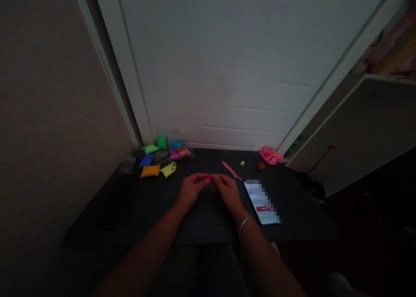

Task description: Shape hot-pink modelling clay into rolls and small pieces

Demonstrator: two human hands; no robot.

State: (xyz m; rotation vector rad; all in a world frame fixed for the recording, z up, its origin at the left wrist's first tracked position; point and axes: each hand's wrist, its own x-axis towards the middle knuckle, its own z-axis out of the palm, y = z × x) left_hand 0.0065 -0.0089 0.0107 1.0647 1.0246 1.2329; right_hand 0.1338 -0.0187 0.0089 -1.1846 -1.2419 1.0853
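Between the fingertips of both hands is a small piece of pink modelling clay, held just above the dark table. My left hand pinches it from the left, fingers closed. From the other side my right hand grips it too, a bracelet on that wrist. Fingers hide part of the clay. Beyond the right hand lie pink modelling tools, thin and long. A tiny yellow lump and a reddish-brown ball sit farther back to the right, near a pink ruffled clay shape.
Colourful clay packets, among them an orange packet and a yellow packet, lie at the back left. A lit phone rests right of my right hand. The dark table meets a white door behind.
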